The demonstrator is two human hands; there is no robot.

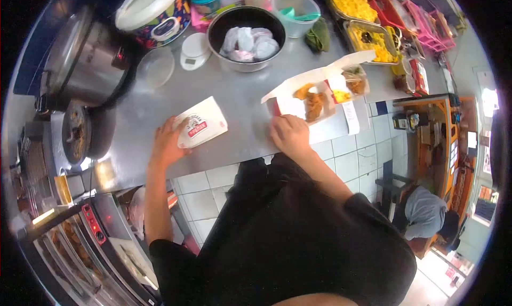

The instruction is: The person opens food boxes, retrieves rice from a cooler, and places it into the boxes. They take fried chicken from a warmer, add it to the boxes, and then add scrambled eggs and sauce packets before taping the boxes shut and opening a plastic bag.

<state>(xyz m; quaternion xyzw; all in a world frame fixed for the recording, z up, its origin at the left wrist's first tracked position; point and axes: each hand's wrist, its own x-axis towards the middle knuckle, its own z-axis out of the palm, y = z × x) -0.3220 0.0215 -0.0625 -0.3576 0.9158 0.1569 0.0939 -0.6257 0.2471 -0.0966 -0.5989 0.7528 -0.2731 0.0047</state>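
Steel bench (240,98): open food box (325,117) with fried chicken at 2 o'clock; closed white box (205,126) at 10 o'clock. Your left hand (172,141), half-open, contacts the white box's left edge. Your right hand (291,135), fingers curled, meets the food box; its hold is indiscernible.

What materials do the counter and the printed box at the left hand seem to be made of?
The counter looks like smooth metal, perhaps stainless steel: grey with soft reflections. The box seems thin cardboard, rather matte: white, printed, straight-edged.

Carton (211,115) left of food box (292,106), on counter (240,93).
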